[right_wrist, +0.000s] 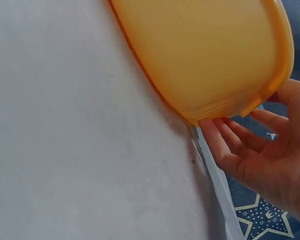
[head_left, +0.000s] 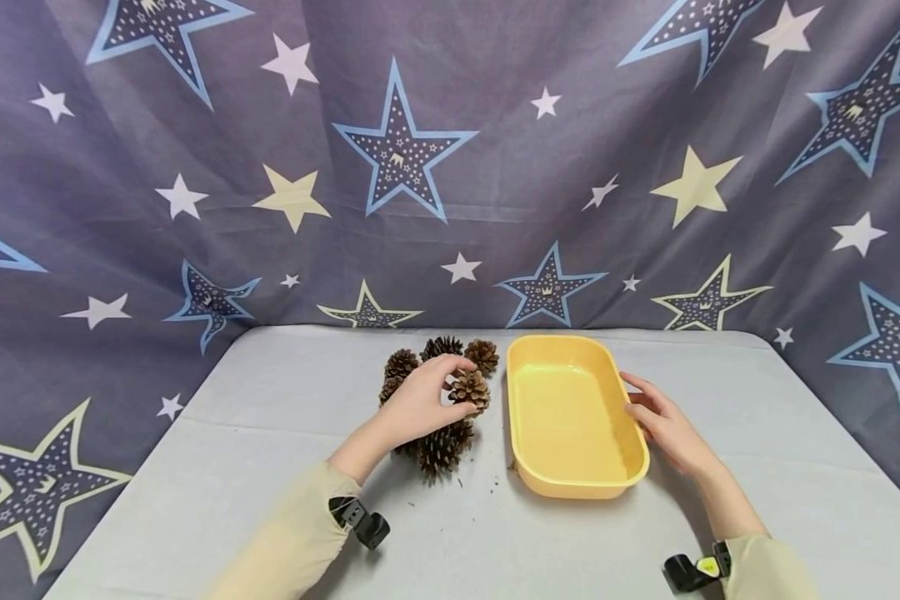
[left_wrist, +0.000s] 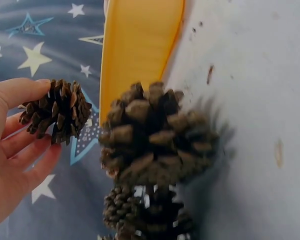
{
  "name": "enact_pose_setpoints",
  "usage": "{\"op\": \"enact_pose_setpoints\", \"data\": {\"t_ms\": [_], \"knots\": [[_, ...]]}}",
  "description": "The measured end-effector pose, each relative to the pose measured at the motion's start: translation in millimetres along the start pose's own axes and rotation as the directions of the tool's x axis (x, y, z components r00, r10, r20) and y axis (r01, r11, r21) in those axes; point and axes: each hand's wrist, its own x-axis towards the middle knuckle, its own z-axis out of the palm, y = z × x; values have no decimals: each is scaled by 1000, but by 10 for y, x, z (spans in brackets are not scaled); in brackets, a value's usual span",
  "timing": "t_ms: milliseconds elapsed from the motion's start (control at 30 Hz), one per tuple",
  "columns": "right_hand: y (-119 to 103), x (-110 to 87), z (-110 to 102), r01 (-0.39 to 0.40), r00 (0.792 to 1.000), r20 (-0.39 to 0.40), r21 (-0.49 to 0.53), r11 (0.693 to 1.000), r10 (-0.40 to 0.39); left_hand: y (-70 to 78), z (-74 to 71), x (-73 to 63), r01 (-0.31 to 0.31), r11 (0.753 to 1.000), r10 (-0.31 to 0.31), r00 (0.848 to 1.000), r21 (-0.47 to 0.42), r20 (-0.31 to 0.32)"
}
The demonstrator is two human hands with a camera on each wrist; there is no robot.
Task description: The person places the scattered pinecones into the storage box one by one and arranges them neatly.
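My left hand (head_left: 422, 402) pinches a brown pine cone (head_left: 471, 392) between thumb and fingertips, above the other cones. In the left wrist view this held pine cone (left_wrist: 60, 111) shows its open scales, with the thumb on top and the fingers below. Beneath the hand, several pine cones (head_left: 442, 450) sit in a cluster, partly hidden by it. To their right stands a yellow rectangular tub (head_left: 570, 490). My right hand (head_left: 671, 429) touches the tub's right side, its extended fingers (right_wrist: 217, 142) against the outer wall.
A pale cloth covers the table (head_left: 765, 417), with small dark crumbs (head_left: 495, 483) between the cones and the tub. Behind the table hangs a grey-purple curtain (head_left: 450, 242) printed with stars. Each wrist wears a small black camera (head_left: 363, 523).
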Motion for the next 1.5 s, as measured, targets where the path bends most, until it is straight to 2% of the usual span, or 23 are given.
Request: {"op": "enact_pose_setpoints", "data": {"t_ms": [267, 433, 1000, 1233, 1500], "knots": [[-7, -2, 8, -14, 1000, -19, -21, 1000, 13, 82, 137, 227, 27, 995, -28, 1000, -96, -8], [15, 1, 14, -33, 999, -7, 9, 999, 33, 167, 223, 355, 45, 990, -48, 999, -132, -16], [14, -10, 19, -53, 999, -1, 56, 997, 53, 399, 534, 656, 6, 996, -5, 1000, -88, 16], [7, -5, 12, -54, 999, 0, 66, 996, 54, 443, 652, 778, 25, 992, -26, 1000, -121, -1], [19, 3, 3, -49, 999, 4, 67, 997, 49, 474, 774, 898, -6, 995, 6, 1000, -100, -4]]}}
